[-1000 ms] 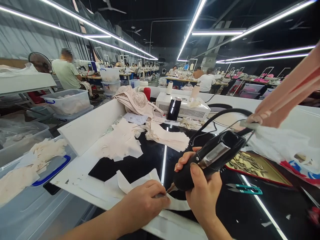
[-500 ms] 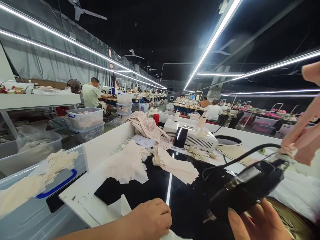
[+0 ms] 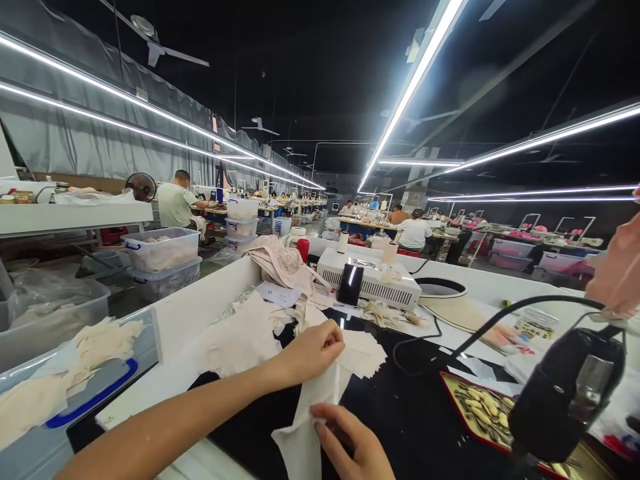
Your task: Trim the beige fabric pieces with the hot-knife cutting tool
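A pale cream fabric piece point(image 3: 313, 413) lies lengthwise on the black glossy tabletop point(image 3: 410, 413) in front of me. My left hand point(image 3: 313, 350) has its fingers curled closed at the far end of this piece, beside a stack of cut cream fabric point(image 3: 363, 353). Nearer to me, my right hand point(image 3: 353, 440) pinches the right edge of the same piece between thumb and fingers. To the right hangs a black corded hand tool point(image 3: 565, 393), apart from both hands, with pink cloth point(image 3: 617, 267) tied at its top.
A red-rimmed tray point(image 3: 463, 407) with seed-like pieces sits below the tool. Behind the fabric stand a black phone point(image 3: 350, 285) and a white vented box point(image 3: 370, 277). More cut fabric point(image 3: 240, 340) lies left. Plastic bins point(image 3: 163, 250) and seated people point(image 3: 175, 203) are farther off.
My right hand has left the black tool, which now hangs farther right, and has come to the fabric. My left hand has moved forward, and the fabric piece now stretches between both hands.
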Demonstrator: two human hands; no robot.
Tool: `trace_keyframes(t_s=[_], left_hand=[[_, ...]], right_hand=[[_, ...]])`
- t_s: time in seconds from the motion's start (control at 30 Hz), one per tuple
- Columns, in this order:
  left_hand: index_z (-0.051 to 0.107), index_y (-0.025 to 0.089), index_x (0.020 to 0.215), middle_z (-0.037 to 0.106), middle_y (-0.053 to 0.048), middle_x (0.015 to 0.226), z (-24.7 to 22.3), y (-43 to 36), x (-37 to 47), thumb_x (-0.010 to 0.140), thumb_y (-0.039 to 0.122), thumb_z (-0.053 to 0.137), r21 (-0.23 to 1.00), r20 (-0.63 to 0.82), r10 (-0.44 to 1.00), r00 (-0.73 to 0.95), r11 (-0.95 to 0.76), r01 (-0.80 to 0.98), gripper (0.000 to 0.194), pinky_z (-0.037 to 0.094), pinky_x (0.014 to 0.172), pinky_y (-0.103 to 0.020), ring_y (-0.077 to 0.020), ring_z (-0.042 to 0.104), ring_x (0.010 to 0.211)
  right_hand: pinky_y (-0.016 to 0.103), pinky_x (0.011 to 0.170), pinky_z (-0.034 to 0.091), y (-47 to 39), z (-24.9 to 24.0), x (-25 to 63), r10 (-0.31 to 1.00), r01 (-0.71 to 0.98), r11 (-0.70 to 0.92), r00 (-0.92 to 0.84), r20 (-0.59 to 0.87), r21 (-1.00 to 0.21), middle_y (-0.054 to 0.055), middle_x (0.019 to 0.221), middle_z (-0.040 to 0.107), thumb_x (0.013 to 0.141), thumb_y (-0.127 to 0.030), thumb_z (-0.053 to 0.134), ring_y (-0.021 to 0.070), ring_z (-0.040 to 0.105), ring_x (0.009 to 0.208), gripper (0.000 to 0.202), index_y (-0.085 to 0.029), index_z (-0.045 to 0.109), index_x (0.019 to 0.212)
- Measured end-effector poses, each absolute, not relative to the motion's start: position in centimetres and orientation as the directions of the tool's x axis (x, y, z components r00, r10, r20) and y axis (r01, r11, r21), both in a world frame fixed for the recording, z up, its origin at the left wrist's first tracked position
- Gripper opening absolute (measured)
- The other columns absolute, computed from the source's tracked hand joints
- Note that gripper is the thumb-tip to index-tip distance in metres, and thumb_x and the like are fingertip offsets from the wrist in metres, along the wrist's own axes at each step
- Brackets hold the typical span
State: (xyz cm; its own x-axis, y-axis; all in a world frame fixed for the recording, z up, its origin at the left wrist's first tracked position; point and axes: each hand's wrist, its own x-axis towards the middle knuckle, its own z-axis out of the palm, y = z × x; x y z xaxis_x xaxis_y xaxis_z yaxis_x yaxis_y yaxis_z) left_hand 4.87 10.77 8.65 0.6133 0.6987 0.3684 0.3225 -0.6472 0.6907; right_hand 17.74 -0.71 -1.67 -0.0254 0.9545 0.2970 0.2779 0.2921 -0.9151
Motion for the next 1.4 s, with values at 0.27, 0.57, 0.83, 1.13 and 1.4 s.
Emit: trace_keyframes(t_s=[0.27, 0.57, 0.83, 1.13, 1.4], left_hand=[[0.066, 0.016, 0.098, 0.062, 0.001, 0.079, 9.9, 17.1, 7.0, 0.088, 0.020, 0.058, 0.863, 0.284, 0.835, 0.471, -0.437, 0.255, 0.013, 0.043, 0.064, -0.023, -0.0135, 0.057, 0.070], [0.073, 0.015, 0.112, 0.064, 0.001, 0.077, 11.3, 18.9, 9.0, 0.092, 0.027, 0.060, 0.903, 0.252, 0.840, 0.480, -0.382, 0.196, 0.027, 0.040, 0.051, -0.021, -0.0089, 0.048, 0.053], [0.074, 0.015, 0.105, 0.073, -0.004, 0.100, 9.6, 22.6, 7.1, 0.098, 0.023, 0.066, 0.805, 0.301, 0.878, 0.371, -0.443, 0.395, 0.014, 0.057, 0.081, -0.031, -0.0174, 0.068, 0.088], [0.066, 0.017, 0.128, 0.067, -0.010, 0.129, 5.2, 22.9, 5.3, 0.104, 0.038, 0.066, 0.673, 0.101, 0.900, 0.424, -0.376, 0.637, 0.032, 0.061, 0.095, -0.045, -0.0242, 0.068, 0.111], [0.064, 0.017, 0.131, 0.066, -0.011, 0.131, 7.1, 23.7, -1.1, 0.104, 0.039, 0.066, 0.524, 0.056, 0.946, 0.318, -0.299, 0.798, 0.035, 0.061, 0.095, -0.046, -0.0247, 0.068, 0.112]], right_hand=[[0.039, 0.085, 0.059, 5.4, 1.4, 22.3, 0.936, 0.174, 0.117, 0.308, 0.167, -0.978, 0.010, 0.102, 0.079, 0.069, -0.068, 0.082, 0.0328, 0.074, 0.099, 0.054, -0.021, 0.076, 0.094], [0.033, 0.063, 0.054, 10.0, 2.5, 23.1, 0.943, 0.044, 0.163, 0.288, 0.169, -0.986, 0.002, 0.081, 0.073, 0.072, -0.072, 0.078, 0.0246, 0.070, 0.072, 0.073, -0.022, 0.055, 0.121], [0.028, 0.053, 0.037, 12.4, 2.9, 27.3, 0.861, 0.223, 0.167, 0.442, 0.252, -0.961, -0.005, 0.065, 0.060, 0.073, -0.072, 0.072, 0.0161, 0.050, 0.053, 0.068, -0.020, 0.062, 0.115], [0.043, 0.083, 0.048, 14.2, 1.0, 30.7, 0.856, 0.612, 0.116, 0.338, 0.392, -0.782, 0.006, 0.088, 0.073, 0.074, -0.050, 0.062, 0.0294, 0.066, 0.085, 0.038, -0.023, 0.071, 0.098], [0.060, 0.105, 0.042, 11.7, 0.1, 30.0, 0.846, 0.766, 0.209, 0.170, 0.505, -0.608, 0.012, 0.115, 0.072, 0.084, -0.048, 0.054, 0.0396, 0.059, 0.115, 0.037, -0.024, 0.075, 0.103]])
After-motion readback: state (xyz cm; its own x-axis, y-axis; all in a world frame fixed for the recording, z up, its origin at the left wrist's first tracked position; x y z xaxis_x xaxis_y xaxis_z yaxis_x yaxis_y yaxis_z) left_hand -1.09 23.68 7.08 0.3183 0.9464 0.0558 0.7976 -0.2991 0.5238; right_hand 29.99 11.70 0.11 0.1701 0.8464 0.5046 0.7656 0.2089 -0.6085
